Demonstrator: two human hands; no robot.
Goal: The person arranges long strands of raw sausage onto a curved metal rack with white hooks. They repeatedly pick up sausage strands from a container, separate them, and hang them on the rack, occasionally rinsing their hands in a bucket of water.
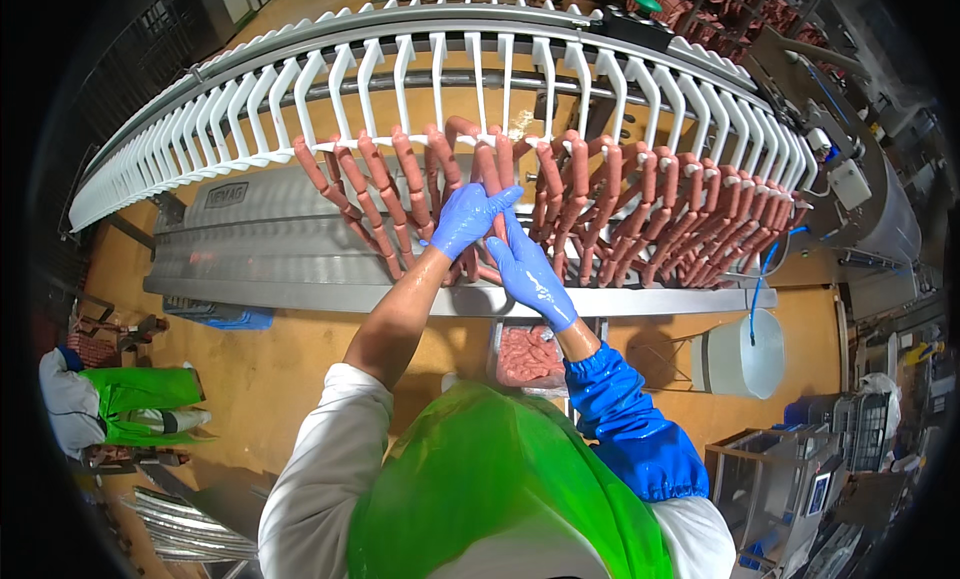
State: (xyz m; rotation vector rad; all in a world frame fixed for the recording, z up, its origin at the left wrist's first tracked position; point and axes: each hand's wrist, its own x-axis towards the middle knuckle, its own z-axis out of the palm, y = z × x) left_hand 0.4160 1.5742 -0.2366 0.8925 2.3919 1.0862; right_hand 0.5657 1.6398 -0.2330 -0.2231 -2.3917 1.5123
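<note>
My left hand (466,217), in a wet blue glove, is closed around linked sausages (487,166) that hang from a white hook. Just below and to the right, my right hand (534,279), also gloved in blue, has its fingers around a sausage of the same strand; its fingertips touch the left hand. More sausage strands (577,174) hang in loops from the white plastic hooks (365,80) on both sides, packed closer towards the right. The hooks at the far left carry nothing. Below the strands lies a long stainless steel tray (247,252). My palms are hidden.
A tub of sausages or meat (529,354) stands below the tray's front edge. At right are a grey bin (739,354) with a blue hose (759,282) and a steel machine (885,204). A co-worker (127,406) in a green apron is at far left, near a blue crate (217,314).
</note>
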